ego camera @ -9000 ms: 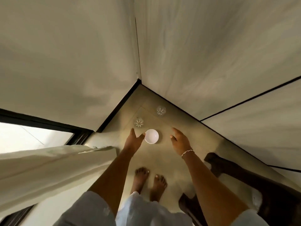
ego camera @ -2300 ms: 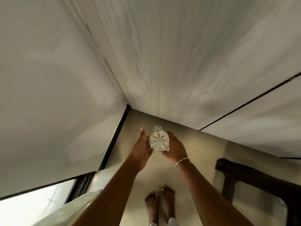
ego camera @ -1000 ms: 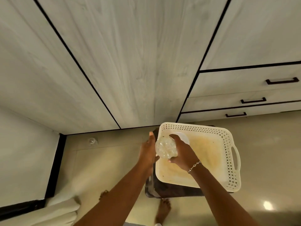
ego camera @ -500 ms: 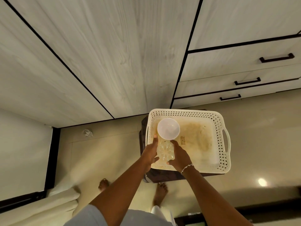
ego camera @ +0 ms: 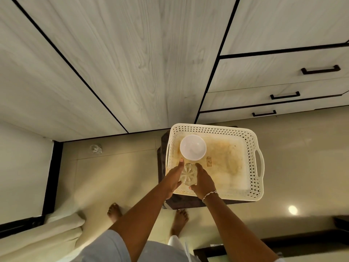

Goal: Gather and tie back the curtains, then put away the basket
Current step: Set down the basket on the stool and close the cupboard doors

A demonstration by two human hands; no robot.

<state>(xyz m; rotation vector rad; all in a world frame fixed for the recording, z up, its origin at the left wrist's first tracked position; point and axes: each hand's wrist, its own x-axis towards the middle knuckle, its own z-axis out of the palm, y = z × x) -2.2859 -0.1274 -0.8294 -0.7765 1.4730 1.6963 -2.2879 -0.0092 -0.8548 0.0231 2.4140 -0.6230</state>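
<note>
Bowl (ego camera: 192, 147) now rests in basket (ego camera: 252, 167); left hand (ego camera: 172, 179), right hand (ego camera: 203, 182) still hold glass (ego camera: 188, 174).

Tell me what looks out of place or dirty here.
A small clear glass piece sits alone on the floor by the cupboard, away from the basket. The basket's bottom carries brownish stains.

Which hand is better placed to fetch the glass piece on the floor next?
Probably the left hand: it and the right hand both hold the clear cut-glass bowl, but the small clear glass piece lies on the floor left of the white perforated plastic basket.
</note>
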